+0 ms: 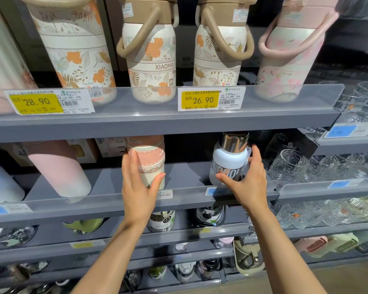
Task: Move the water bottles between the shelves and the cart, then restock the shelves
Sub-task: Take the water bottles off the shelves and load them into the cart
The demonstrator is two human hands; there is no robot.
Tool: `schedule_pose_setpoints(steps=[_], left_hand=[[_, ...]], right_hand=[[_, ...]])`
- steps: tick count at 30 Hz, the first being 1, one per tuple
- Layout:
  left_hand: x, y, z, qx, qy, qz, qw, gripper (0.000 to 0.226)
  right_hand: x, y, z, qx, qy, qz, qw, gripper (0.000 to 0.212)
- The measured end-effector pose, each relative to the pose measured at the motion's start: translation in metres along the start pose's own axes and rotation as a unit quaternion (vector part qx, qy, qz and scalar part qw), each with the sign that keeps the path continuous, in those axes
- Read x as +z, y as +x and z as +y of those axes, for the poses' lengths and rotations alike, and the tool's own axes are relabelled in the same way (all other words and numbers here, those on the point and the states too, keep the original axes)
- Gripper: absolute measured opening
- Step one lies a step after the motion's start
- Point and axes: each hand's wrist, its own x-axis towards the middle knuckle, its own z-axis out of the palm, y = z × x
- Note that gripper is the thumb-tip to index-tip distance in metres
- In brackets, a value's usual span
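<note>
The fingers (129, 166) of the left hand (137, 188) stretch nearly straight up the left flank of a short pink-and-cream banded cup with stitched trim (150, 163), while the thumb presses its lower right side, so the hand cradles the cup loosely rather than wrapping tight around it. The right hand (248, 183) reaches to a clear water bottle with a white shoulder and a mirrored silver cap (229, 160): its fingers lie along the bottle's right side at about 3 o'clock, the thumb crosses the lower front at about 6 o'clock, and the hold looks half-closed; whether it grips firmly I cannot tell. Both vessels stand upright on the grey metal middle shelf (106, 201), the cup at 9 o'clock from the bottle and well apart from it. At 9 o'clock from the cup stands a tall plain pink flask (60, 168). On the grey upper shelf (157, 120), at 12 o'clock from the hands, two cream bottles with orange flowers and tan loop handles (151, 60) stand side by side, with a pink-handled blossom-print bottle (289, 60) at their 3 o'clock and a taller orange-flowered flask (77, 49) at their 9 o'clock. Yellow price tags (200, 100) hang on that shelf's clear front rail. Clear glass cups (293, 164) crowd the shelves at 3 o'clock from the right hand.
</note>
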Motion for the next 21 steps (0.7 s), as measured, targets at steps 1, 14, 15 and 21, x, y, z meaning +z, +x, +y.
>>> schedule_pose_setpoints(steps=[1, 14, 15, 21], left_hand=[[0.000, -0.001, 0.001, -0.013, 0.007, 0.001, 1.000, 0.098], [0.001, -0.003, 0.005, -0.051, 0.036, -0.007, 0.998, 0.104], [0.001, -0.003, 0.004, -0.050, 0.035, -0.007, 0.998, 0.104], [-0.001, -0.002, -0.003, -0.036, 0.032, -0.018, 0.999, 0.103]], right_hand=[[0.000, -0.001, -0.001, -0.006, -0.002, 0.000, 1.000, 0.120], [0.012, 0.003, -0.012, -0.028, -0.035, 0.026, 0.999, 0.094], [0.012, 0.002, -0.013, -0.035, -0.042, 0.025, 0.998, 0.097], [0.017, -0.007, -0.016, -0.026, -0.057, 0.049, 0.997, 0.104]])
